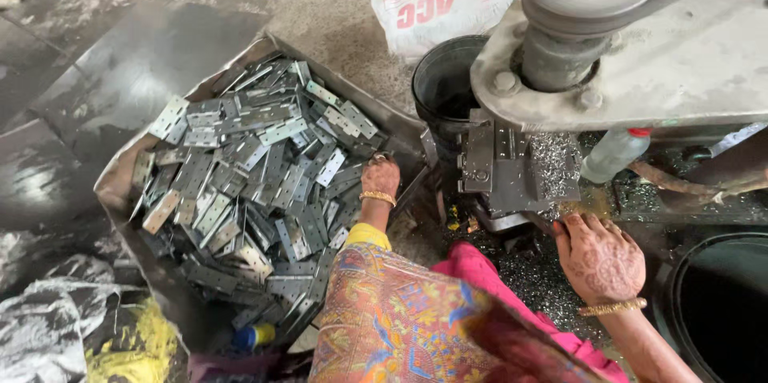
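- The left hand reaches into a metal tray, fingers curled down at the near edge of a heap of flat grey hinge plates; whether they pinch a plate cannot be told from here.
- The plates spread away leftward and beyond those fingers, long axes pointing every way.
- The right hand rests, fingers loosely spread and holding nothing, just below the press bed, amid metal shavings.
- A black bucket stands between tray and press, beyond the left fingers.
- A plastic bottle lies past the right fingertips.
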